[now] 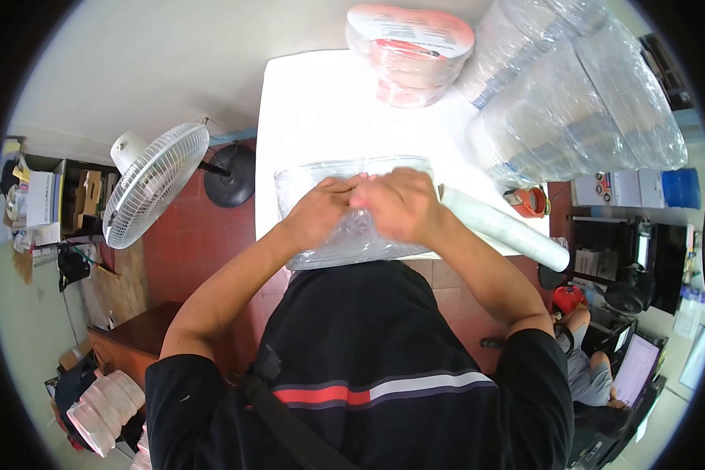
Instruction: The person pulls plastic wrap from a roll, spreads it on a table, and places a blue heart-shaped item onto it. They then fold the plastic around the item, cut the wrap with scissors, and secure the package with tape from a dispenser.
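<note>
Both hands, left hand [319,211] and right hand [398,205], pinch the clear plastic bag [345,235] at its top; sealing looks unfinished, film roll [505,227] at three o'clock untouched.

Both hands, left hand [319,210] and right hand [399,205], press a clear plastic bag [345,235] on the white table [313,102].

No words, brand names or numbers can be read anywhere. The red and white lids [410,31] at the far end of the table carry dark print, too small and blurred to make out. The white box [615,189] on the right shows a red and dark mark that cannot be read, and the blue stripes on the wrapped clear containers [572,102] bear no legible letters
</note>
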`<state>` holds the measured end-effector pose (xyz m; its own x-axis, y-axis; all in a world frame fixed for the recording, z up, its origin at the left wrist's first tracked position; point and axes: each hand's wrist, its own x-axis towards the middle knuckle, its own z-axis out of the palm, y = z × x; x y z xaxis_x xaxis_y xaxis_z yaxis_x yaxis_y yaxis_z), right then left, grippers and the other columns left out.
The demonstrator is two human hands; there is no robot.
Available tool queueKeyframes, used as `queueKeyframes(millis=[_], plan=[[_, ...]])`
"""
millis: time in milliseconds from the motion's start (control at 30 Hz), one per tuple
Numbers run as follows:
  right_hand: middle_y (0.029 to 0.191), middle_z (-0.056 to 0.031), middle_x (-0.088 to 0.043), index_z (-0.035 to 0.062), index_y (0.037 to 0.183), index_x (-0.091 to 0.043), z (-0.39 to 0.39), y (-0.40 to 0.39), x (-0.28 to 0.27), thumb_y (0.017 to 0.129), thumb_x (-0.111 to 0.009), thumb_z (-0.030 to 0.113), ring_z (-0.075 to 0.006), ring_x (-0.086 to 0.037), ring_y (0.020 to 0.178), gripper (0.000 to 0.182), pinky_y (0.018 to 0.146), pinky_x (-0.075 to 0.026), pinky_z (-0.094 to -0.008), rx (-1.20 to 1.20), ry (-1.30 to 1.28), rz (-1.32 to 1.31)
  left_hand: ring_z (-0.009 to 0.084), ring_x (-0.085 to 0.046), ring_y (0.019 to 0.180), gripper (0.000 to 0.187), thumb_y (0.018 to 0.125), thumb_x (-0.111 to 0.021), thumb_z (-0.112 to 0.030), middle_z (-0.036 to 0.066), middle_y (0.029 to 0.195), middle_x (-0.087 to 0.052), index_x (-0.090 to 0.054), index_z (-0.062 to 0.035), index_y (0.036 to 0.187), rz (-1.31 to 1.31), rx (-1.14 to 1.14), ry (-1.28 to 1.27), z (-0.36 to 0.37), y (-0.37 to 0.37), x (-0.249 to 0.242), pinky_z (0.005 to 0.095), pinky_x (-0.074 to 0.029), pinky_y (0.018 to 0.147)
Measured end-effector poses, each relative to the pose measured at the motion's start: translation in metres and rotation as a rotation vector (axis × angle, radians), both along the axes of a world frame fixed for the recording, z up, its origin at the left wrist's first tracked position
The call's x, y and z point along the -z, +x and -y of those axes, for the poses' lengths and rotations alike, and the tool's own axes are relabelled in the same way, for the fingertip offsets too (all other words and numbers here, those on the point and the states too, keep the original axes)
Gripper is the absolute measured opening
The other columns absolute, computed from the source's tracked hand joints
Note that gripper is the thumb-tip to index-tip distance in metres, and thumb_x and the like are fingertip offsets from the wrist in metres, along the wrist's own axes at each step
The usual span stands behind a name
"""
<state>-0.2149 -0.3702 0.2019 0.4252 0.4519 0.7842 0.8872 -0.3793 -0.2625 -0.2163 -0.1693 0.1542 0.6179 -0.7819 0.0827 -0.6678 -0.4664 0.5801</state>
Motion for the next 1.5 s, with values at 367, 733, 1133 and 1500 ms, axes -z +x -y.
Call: queueKeyframes(millis=[367,733,1133,1500], plan=[[0.062,-0.0065,-0.062,0.0061,0.081,-0.061,0.001,0.04,0.057,0.076,-0.074,0.004,-0.0227,-0.058,0.05,0.014,0.048,-0.044,-0.0339,0.263,-0.08,-0.121,0.0341,-0.042,0.126,0.056,0.076,-0.078,-0.027,0.017,0.139,-0.046,-0.063,-0.0078,0.126,-0.139,-0.437,-0.154,0.016,-0.004,-0.005,0.0431,-0.037,0.103],[0.067,-0.0029,-0.06,0.0116,0.075,-0.057,0.0,0.051,0.057,0.077,-0.078,0.019,-0.023,-0.055,0.059,0.022,0.063,-0.038,-0.0382,0.369,-0.271,-0.243,0.0307,-0.058,0.113,0.041,0.074,-0.064,0.01,0.019,0.124,-0.06,-0.07,-0.0026,0.112,0.171,-0.442,-0.419,-0.008,-0.007,-0.005,0.0398,-0.046,0.091],[0.103,-0.0044,-0.065,0.0073,0.118,-0.068,0.041,0.159,0.074,0.082,-0.076,0.023,-0.0161,-0.058,0.095,0.04,0.081,-0.045,-0.0307,0.228,0.085,-1.467,0.0385,-0.02,0.15,0.078,0.097,-0.055,-0.036,0.027,0.16,-0.02,-0.022,0.0064,0.153,-0.065,-0.149,0.219,0.013,-0.028,-0.019,0.0453,-0.015,0.122],[0.077,-0.0044,-0.072,0.0027,0.093,-0.076,-0.001,0.227,0.056,0.08,-0.075,0.008,-0.0109,-0.064,0.068,0.014,0.063,-0.051,-0.0257,0.03,-0.124,-1.265,0.0399,-0.026,0.147,0.077,0.093,-0.061,-0.033,0.028,0.158,-0.026,-0.029,0.0099,0.149,-0.011,-0.172,0.169,0.01,-0.027,-0.021,0.046,-0.021,0.12]])
